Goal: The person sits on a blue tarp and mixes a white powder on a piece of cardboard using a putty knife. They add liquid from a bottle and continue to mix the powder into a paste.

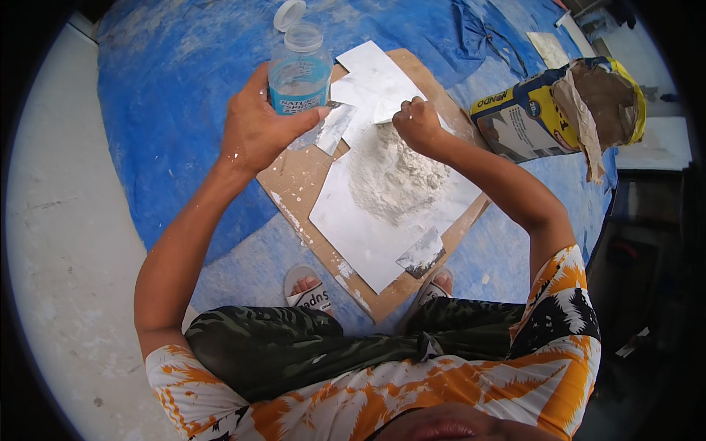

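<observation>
My left hand [251,118] is wrapped around a clear plastic bottle [299,82] with a blue label, its screw neck uncapped and a translucent lid [289,15] showing just beyond it. A heap of off-white powder [400,176], hollowed towards its left side, lies on a white board [358,237]. Over the far edge of the heap, my right hand [417,125] grips a flat, pale scraper-like blade [384,112]; the fingers hide its handle. Two flat metal pieces smeared with white, one near the bottle [335,125] and one on the board's near edge [422,252], lie apart.
Under the white board is a brown board [287,190] spotted with white, on a blue tarp [171,165]. A torn-open yellow and blue paper bag [524,116] leans at the right. My sandalled feet [309,289] flank the board's near corner. Pale concrete floor [60,231] borders the tarp.
</observation>
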Available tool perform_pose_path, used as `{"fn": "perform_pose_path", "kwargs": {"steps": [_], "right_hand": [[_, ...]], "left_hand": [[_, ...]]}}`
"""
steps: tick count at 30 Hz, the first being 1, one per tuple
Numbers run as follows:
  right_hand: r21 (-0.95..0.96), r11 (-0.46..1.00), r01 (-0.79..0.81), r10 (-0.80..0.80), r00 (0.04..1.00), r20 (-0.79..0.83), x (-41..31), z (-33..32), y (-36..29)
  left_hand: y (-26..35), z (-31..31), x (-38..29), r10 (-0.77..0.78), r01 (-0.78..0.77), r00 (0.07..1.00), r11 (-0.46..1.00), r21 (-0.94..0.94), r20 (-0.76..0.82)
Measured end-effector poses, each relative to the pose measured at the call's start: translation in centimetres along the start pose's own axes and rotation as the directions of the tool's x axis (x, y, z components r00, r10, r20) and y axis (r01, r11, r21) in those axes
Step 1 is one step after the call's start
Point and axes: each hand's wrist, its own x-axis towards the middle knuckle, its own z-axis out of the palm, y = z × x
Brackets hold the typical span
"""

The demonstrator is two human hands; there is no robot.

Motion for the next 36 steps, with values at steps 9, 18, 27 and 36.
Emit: {"fn": "perform_pose_path", "kwargs": {"steps": [9, 18, 27, 36], "right_hand": [[0.162, 0.882, -0.442, 0.328, 0.824, 0.461, -5.0, -0.1, 12.8], [0.119, 0.862, -0.492, 0.249, 0.616, 0.747, -5.8, 8.0, 13.1], [-0.106, 0.866, -0.489, 0.398, 0.544, 0.739, -0.1, 8.2, 10.7], [-0.078, 0.847, -0.526, 0.405, 0.543, 0.735, -1.0, 7.2, 11.8]], "left_hand": [[2.0, 0.0, -1.0, 0.011, -0.010, 1.000, 0.999, -0.043, 0.015], [2.8, -0.6, -1.9, 0.016, -0.015, 0.999, 1.000, -0.018, 0.028], [2.2, -0.2, -2.0, 0.014, -0.012, 1.000, 0.998, -0.068, 0.026], [1.8, -0.4, -2.0, -0.006, 0.006, 1.000, 1.000, -0.018, 0.024]]}}
